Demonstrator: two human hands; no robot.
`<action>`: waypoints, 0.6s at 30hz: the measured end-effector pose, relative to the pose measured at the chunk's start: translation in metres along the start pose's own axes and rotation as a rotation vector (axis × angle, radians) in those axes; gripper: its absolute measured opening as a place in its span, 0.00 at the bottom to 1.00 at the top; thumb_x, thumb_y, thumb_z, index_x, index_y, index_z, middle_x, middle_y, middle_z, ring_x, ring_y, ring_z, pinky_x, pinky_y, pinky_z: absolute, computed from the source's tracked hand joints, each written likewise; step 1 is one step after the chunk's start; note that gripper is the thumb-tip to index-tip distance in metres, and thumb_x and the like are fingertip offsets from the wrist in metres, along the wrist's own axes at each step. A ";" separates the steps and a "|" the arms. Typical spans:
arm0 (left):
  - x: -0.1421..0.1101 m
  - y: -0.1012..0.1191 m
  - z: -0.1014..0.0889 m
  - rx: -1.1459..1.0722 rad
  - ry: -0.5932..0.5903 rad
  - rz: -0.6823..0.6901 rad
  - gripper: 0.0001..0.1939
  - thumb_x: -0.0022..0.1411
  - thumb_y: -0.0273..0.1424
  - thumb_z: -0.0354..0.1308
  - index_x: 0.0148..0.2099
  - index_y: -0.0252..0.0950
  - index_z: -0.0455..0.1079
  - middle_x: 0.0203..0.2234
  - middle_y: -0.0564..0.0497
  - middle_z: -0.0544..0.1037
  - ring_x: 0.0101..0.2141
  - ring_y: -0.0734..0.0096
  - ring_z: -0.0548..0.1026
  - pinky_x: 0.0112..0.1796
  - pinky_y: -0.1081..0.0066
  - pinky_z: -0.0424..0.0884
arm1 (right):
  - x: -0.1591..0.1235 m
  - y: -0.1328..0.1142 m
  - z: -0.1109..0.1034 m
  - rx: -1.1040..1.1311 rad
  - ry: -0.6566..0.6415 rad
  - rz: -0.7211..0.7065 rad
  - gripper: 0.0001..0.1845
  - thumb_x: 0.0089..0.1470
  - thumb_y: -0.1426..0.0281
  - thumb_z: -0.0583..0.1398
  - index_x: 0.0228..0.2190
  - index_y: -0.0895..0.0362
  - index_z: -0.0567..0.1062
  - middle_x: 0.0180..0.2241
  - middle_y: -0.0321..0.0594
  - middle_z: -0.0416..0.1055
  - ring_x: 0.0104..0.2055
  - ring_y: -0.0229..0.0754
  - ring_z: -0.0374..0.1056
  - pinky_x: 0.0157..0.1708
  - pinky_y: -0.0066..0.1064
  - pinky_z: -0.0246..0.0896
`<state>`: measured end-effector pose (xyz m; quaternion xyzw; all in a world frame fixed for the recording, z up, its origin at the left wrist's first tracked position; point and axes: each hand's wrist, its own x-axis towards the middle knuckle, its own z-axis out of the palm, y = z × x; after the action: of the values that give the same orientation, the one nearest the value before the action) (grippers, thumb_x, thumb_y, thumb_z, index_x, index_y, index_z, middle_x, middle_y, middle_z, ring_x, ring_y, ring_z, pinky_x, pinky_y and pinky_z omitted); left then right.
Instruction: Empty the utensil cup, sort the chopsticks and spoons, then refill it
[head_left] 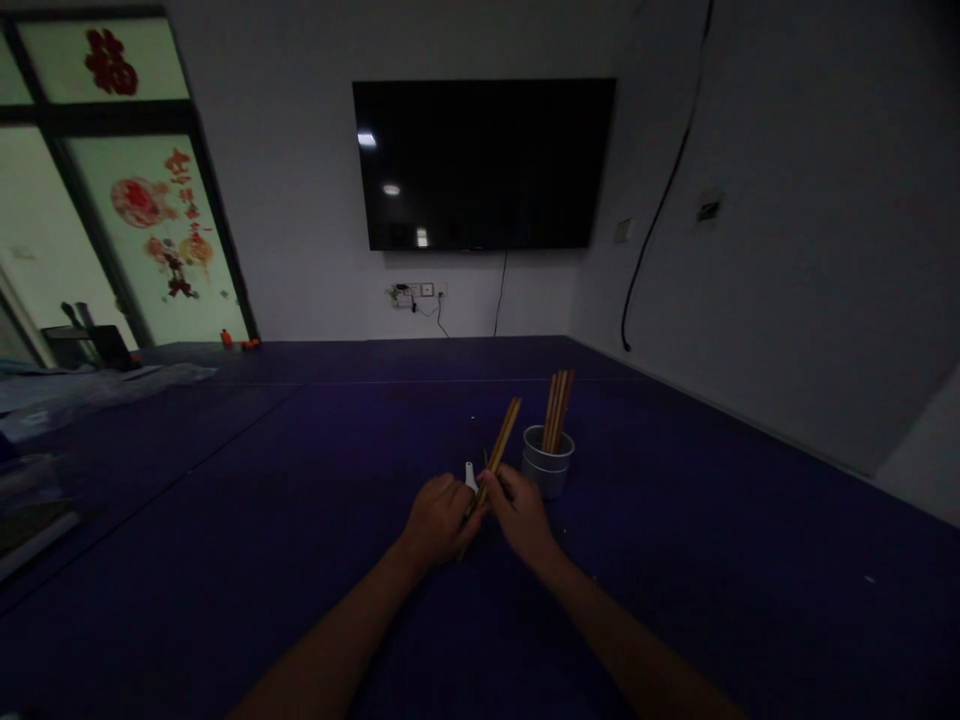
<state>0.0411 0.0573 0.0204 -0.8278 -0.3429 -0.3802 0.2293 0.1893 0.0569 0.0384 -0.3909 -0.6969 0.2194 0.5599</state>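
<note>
Both hands meet over the blue tabletop [360, 620]. My left hand [437, 518] is closed round the lower part of a few wooden chopsticks [505, 430], whose thin ends poke out beneath it. My right hand [523, 515] pinches the same chopsticks higher up, and their upper ends lean away to the right. A white handle-like piece [469, 472] shows just beyond my left fingers; I cannot tell whether it is held or lies on the table. Right beside my right hand stands a grey metal cup [547, 476] with several upright chopsticks [556, 412] in it.
Clear plastic sheeting [97, 395] and a flat, pale-edged object [37, 535] lie at the left. Small orange items [227, 338] sit at the far left edge. A television [484, 165] hangs on the wall behind, and a black cable [660, 200] runs down the right wall.
</note>
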 end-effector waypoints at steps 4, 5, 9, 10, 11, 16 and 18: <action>-0.002 -0.001 0.000 -0.088 -0.052 -0.122 0.15 0.66 0.36 0.42 0.36 0.36 0.66 0.26 0.48 0.70 0.30 0.68 0.68 0.32 0.68 0.64 | 0.007 -0.005 -0.022 -0.071 0.269 -0.020 0.19 0.58 0.56 0.50 0.27 0.57 0.70 0.20 0.32 0.63 0.22 0.37 0.60 0.23 0.28 0.53; -0.002 -0.002 0.000 -0.103 -0.071 -0.157 0.15 0.66 0.37 0.41 0.36 0.36 0.66 0.26 0.48 0.71 0.30 0.68 0.68 0.32 0.68 0.64 | 0.009 -0.005 -0.030 -0.120 0.368 -0.034 0.19 0.58 0.56 0.50 0.29 0.57 0.71 0.20 0.33 0.63 0.23 0.38 0.61 0.23 0.28 0.54; -0.002 -0.009 0.006 -0.139 -0.110 -0.292 0.18 0.68 0.37 0.37 0.36 0.36 0.66 0.28 0.48 0.72 0.31 0.68 0.69 0.33 0.68 0.64 | 0.022 -0.002 -0.061 -0.355 0.705 -0.101 0.22 0.58 0.55 0.47 0.31 0.57 0.70 0.23 0.38 0.67 0.27 0.42 0.65 0.29 0.32 0.57; -0.002 -0.010 0.007 -0.147 -0.116 -0.321 0.18 0.68 0.37 0.37 0.36 0.37 0.66 0.28 0.48 0.73 0.31 0.69 0.69 0.33 0.69 0.64 | 0.025 0.000 -0.068 -0.414 0.752 -0.119 0.23 0.59 0.54 0.46 0.31 0.58 0.70 0.24 0.40 0.68 0.28 0.43 0.65 0.31 0.33 0.57; -0.002 -0.012 0.008 -0.152 -0.123 -0.347 0.19 0.68 0.37 0.36 0.37 0.37 0.66 0.28 0.49 0.73 0.31 0.69 0.70 0.33 0.69 0.65 | 0.028 0.002 -0.074 -0.464 0.787 -0.127 0.23 0.59 0.54 0.45 0.31 0.58 0.70 0.24 0.41 0.68 0.29 0.44 0.65 0.31 0.34 0.57; -0.002 -0.013 0.011 -0.156 -0.164 -0.412 0.20 0.68 0.38 0.35 0.37 0.37 0.67 0.27 0.49 0.73 0.31 0.69 0.70 0.33 0.70 0.65 | 0.039 0.018 -0.092 -0.619 0.753 -0.146 0.23 0.60 0.55 0.43 0.29 0.57 0.69 0.26 0.43 0.67 0.31 0.45 0.64 0.32 0.34 0.55; -0.002 -0.012 0.012 -0.155 -0.176 -0.410 0.20 0.68 0.38 0.36 0.37 0.37 0.67 0.27 0.49 0.73 0.30 0.69 0.71 0.33 0.70 0.65 | 0.042 0.025 -0.096 -0.653 0.699 -0.129 0.22 0.60 0.55 0.43 0.26 0.56 0.67 0.24 0.41 0.65 0.29 0.44 0.62 0.30 0.33 0.54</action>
<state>0.0368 0.0722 0.0132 -0.7859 -0.4924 -0.3703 0.0522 0.2847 0.0923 0.0722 -0.5527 -0.5221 -0.1906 0.6210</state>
